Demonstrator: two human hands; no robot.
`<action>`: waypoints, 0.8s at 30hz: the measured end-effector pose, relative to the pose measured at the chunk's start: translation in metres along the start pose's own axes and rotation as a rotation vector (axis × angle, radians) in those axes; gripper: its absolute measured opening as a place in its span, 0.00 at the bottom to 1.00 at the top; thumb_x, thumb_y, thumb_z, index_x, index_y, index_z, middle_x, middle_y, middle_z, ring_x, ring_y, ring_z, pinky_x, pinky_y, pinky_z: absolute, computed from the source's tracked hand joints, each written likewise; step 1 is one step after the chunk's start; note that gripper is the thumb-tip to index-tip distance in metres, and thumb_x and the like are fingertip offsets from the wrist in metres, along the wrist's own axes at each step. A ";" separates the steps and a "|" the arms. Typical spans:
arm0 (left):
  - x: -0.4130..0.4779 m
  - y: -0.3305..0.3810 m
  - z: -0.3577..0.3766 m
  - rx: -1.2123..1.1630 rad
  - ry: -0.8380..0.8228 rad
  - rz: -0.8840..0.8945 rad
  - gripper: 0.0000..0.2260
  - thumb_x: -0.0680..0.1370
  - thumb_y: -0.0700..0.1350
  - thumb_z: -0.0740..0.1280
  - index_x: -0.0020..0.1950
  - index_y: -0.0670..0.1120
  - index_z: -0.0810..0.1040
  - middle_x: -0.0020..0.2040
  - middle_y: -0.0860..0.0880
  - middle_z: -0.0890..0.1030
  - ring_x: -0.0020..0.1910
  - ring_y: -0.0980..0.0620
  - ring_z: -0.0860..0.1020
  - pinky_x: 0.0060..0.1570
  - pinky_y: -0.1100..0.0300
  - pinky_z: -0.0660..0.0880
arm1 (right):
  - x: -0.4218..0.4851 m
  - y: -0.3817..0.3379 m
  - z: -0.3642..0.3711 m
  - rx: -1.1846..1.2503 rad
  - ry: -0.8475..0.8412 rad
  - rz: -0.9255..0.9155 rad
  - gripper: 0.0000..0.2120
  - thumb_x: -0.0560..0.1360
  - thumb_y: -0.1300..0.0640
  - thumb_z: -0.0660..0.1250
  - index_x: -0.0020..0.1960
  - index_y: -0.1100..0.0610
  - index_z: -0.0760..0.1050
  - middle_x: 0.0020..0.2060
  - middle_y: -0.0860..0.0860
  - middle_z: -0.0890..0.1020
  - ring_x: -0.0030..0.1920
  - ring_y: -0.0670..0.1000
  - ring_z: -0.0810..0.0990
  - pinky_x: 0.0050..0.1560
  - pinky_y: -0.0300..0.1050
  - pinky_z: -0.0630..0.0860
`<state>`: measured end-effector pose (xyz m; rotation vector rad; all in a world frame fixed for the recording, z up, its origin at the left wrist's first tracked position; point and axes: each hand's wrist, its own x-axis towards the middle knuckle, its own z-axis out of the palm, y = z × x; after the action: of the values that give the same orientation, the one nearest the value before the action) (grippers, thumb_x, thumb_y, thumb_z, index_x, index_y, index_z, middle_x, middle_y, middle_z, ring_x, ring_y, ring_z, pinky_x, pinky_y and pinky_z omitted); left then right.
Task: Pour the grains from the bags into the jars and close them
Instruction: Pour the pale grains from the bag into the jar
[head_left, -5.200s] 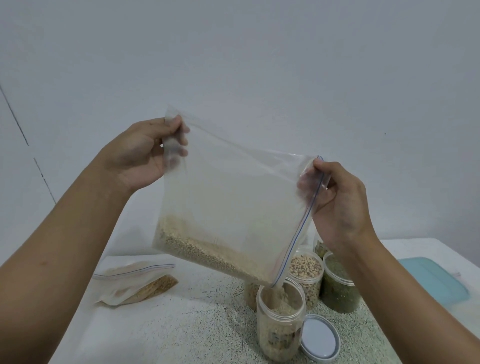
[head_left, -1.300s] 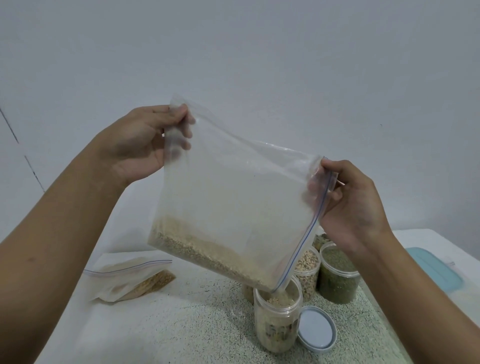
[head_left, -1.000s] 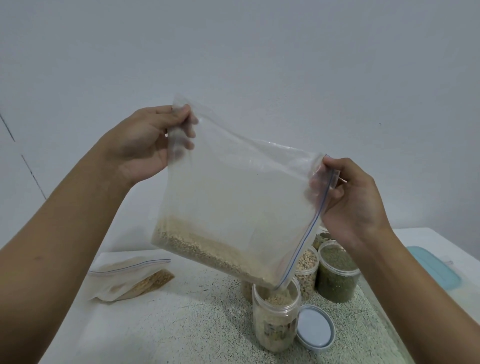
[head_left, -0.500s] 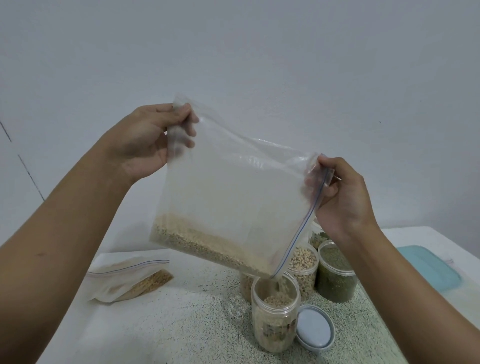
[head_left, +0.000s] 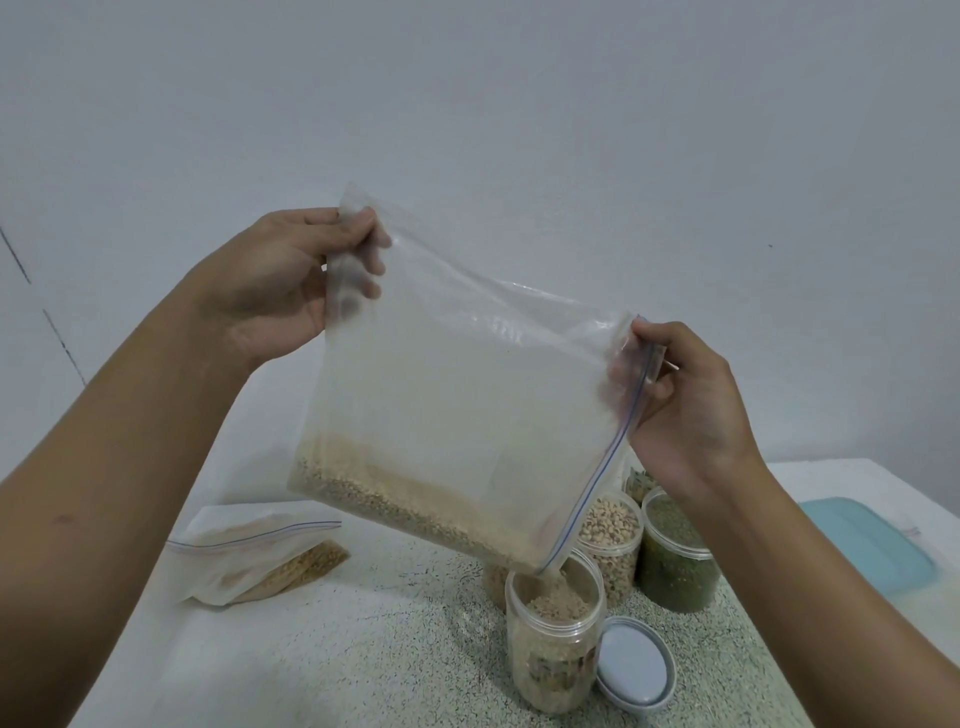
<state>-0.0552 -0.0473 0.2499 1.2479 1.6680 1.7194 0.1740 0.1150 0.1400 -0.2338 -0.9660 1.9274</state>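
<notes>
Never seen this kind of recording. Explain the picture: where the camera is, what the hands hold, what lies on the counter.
No machine: a person wears one camera on the head, looking down at two bare hands. The left hand pinches a raised corner of a clear zip-top plastic bag; the right hand pinches its blue-lined mouth. Tan grains slide into an open clear plastic jar on the speckled counter, a round grey lid beside it. Behind stand a jar of pale beans and a jar of green grains; another grain bag lies left.

Speckled worktop: open grain jar, grey lid beside it, more jars behind, zip bag, teal container.
</notes>
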 end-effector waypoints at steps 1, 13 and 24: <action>0.000 0.000 -0.001 0.002 0.001 0.000 0.10 0.81 0.48 0.65 0.43 0.45 0.81 0.36 0.50 0.79 0.33 0.52 0.77 0.42 0.60 0.73 | 0.000 0.000 0.000 0.002 -0.006 0.009 0.07 0.77 0.60 0.68 0.40 0.55 0.77 0.33 0.47 0.78 0.32 0.45 0.79 0.39 0.40 0.73; -0.002 0.003 0.003 0.017 -0.036 0.010 0.13 0.80 0.48 0.66 0.38 0.49 0.84 0.36 0.50 0.79 0.33 0.52 0.78 0.41 0.59 0.71 | -0.004 -0.003 -0.003 -0.006 0.016 0.032 0.03 0.76 0.59 0.68 0.43 0.54 0.77 0.34 0.46 0.79 0.32 0.44 0.79 0.37 0.39 0.74; -0.002 0.008 0.017 0.008 -0.056 0.012 0.12 0.82 0.47 0.65 0.40 0.47 0.82 0.36 0.50 0.79 0.33 0.52 0.77 0.41 0.60 0.72 | 0.002 -0.009 -0.016 -0.036 0.027 -0.009 0.01 0.76 0.59 0.69 0.45 0.55 0.77 0.36 0.47 0.78 0.33 0.45 0.79 0.37 0.39 0.74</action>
<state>-0.0385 -0.0411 0.2544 1.2999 1.6398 1.6706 0.1872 0.1276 0.1366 -0.2747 -0.9825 1.8951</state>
